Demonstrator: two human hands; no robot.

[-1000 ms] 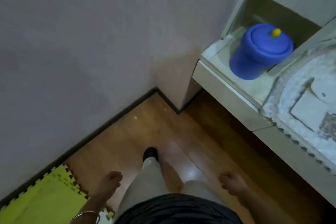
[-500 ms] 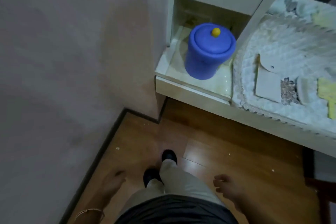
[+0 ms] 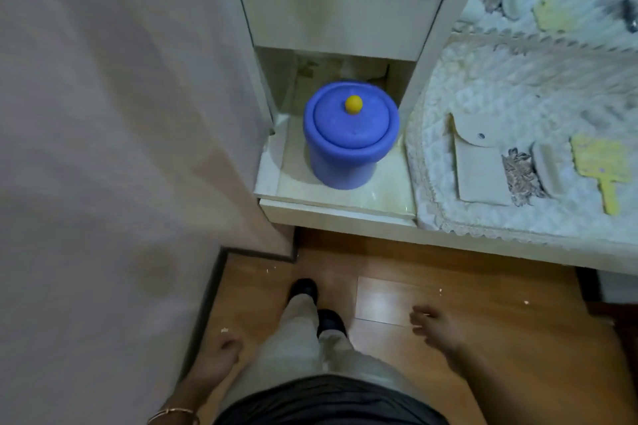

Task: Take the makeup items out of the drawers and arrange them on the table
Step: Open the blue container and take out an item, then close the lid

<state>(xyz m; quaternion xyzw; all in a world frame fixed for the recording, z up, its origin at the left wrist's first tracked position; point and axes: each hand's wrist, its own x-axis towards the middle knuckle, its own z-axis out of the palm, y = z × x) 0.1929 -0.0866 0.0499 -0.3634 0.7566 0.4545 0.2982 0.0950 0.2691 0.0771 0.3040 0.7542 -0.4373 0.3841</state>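
A cream dressing unit has a closed drawer [image 3: 340, 15] above an open shelf. On that shelf stands a blue lidded tub [image 3: 350, 134] with a yellow knob. To the right, the table [image 3: 483, 245] carries a lace cloth with a beige pouch [image 3: 478, 166], a pale compact [image 3: 549, 167] and a yellow hand mirror [image 3: 602, 167]. My left hand [image 3: 221, 360] hangs low beside my leg, fingers loosely curled, holding nothing. My right hand [image 3: 436, 326] hangs over the floor with relaxed fingers, also holding nothing.
A plain wall [image 3: 114, 148] fills the left side, with a dark skirting board along the wooden floor [image 3: 397, 290]. My legs and dark shoes stand close in front of the unit. More small items lie blurred at the table's far right.
The view has swung right and closer, so the drawer unit and table now face me. My feet have stepped towards it. Both hands still hang at my sides.
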